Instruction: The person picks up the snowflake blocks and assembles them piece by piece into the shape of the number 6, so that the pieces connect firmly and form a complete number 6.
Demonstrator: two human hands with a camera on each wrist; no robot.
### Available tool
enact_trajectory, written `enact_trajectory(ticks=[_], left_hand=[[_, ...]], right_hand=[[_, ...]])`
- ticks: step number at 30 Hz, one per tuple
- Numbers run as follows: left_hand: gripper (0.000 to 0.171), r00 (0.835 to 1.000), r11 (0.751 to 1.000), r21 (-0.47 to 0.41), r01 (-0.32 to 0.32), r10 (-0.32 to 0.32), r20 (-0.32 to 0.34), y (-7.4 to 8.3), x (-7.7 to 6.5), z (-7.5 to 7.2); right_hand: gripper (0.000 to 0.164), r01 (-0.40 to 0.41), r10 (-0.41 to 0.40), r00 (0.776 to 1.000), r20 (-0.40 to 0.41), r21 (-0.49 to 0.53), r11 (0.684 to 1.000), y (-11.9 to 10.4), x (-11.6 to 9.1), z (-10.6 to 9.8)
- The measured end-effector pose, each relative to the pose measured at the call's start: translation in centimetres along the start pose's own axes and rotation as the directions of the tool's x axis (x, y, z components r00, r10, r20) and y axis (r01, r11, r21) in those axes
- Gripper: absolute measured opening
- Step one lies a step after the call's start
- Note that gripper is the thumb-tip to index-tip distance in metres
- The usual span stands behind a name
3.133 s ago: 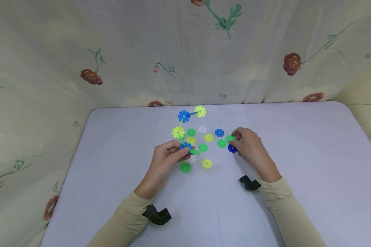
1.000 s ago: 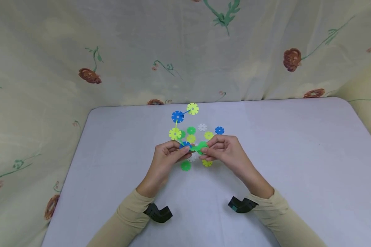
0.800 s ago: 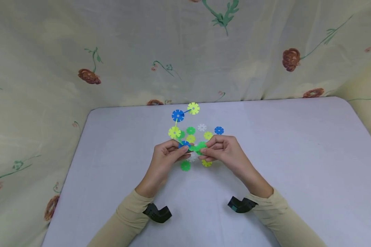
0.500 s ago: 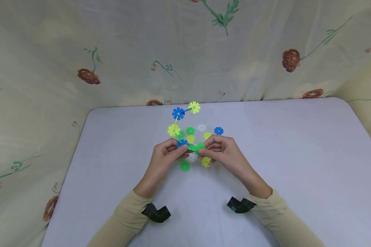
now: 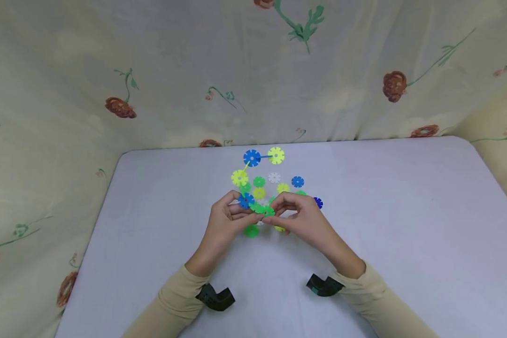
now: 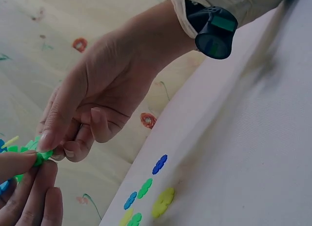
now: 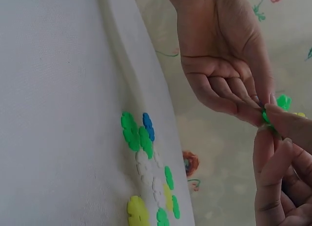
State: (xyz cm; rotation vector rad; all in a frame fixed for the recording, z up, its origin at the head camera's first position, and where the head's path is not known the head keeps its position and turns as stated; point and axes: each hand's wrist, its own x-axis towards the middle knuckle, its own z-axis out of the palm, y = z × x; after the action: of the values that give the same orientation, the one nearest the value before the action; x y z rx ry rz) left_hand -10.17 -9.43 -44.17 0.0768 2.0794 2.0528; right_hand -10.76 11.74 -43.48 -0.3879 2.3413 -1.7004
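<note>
A chain of interlocking plastic snowflake discs rises from between the hands in the head view: a yellow disc (image 5: 276, 155), a blue disc (image 5: 251, 158), another yellow disc (image 5: 239, 178), then a lower blue disc (image 5: 246, 201) and green discs. My left hand (image 5: 221, 223) pinches the green end of the chain, its thumb tip on a green disc (image 5: 267, 211). From the other side my right hand (image 5: 302, 218) pinches that same green disc. In the left wrist view, fingertips of both hands meet at the green piece (image 6: 43, 156). Fingers partly hide where the discs join.
Loose discs lie on the white-covered table (image 5: 152, 225) under and beyond the hands, including a white disc (image 5: 274, 177), a blue disc (image 5: 297, 181), a dark blue disc (image 5: 318, 203) and a green disc (image 5: 251, 231). A flowered curtain (image 5: 173, 70) hangs behind the table.
My right hand has brought a green disc from the right-hand discs to the chain. The left thumb has shifted from the lower blue disc to green; the chain's top swung slightly right.
</note>
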Motion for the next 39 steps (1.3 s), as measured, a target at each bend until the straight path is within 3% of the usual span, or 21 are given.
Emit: enact_trajectory(ticks=[5, 10, 15, 20, 22, 25, 29, 39], left_hand=[[0.034, 1.000, 1.000, 0.004, -0.007, 0.007, -0.005, 0.1, 0.0, -0.3], [0.034, 0.999, 0.999, -0.013, -0.031, 0.031, -0.009, 0.1, 0.2, -0.6], [0.032, 0.999, 0.998, -0.039, -0.048, 0.048, -0.012, 0.1, 0.3, -0.6], [0.031, 0.999, 0.998, -0.052, -0.042, 0.041, -0.021, 0.0, 0.2, -0.6], [0.032, 0.999, 0.998, -0.056, -0.039, 0.038, -0.023, 0.1, 0.2, -0.6], [0.032, 0.999, 0.998, -0.056, -0.037, 0.036, -0.028, 0.2, 0.1, -0.6], [0.031, 0.999, 0.998, -0.059, -0.033, 0.031, -0.031, 0.2, 0.1, -0.7], [0.030, 0.999, 0.998, -0.058, -0.031, 0.028, -0.043, 0.3, 0.1, -0.9]], right_hand=[[0.026, 0.026, -0.023, 0.999, 0.045, -0.051, 0.998, 0.2, 0.1, -0.2], [0.022, 0.069, -0.046, 0.992, 0.119, -0.196, 0.978, 0.8, 0.6, -0.3], [0.013, 0.136, -0.091, 0.988, 0.128, -0.411, 0.901, 2.0, 1.3, 0.4], [0.014, 0.121, -0.070, 0.991, 0.110, -0.584, 0.803, 2.4, 2.1, 1.5], [0.016, 0.106, -0.050, 0.993, 0.109, -0.611, 0.784, 2.4, 2.4, 1.8], [0.019, 0.079, -0.012, 0.994, 0.112, -0.616, 0.784, 2.4, 2.8, 2.2], [0.021, 0.044, 0.029, 0.993, 0.113, -0.591, 0.805, 2.8, 3.3, 2.6], [0.021, 0.009, 0.055, 0.993, 0.105, -0.529, 0.849, 3.1, 4.0, 2.9]])
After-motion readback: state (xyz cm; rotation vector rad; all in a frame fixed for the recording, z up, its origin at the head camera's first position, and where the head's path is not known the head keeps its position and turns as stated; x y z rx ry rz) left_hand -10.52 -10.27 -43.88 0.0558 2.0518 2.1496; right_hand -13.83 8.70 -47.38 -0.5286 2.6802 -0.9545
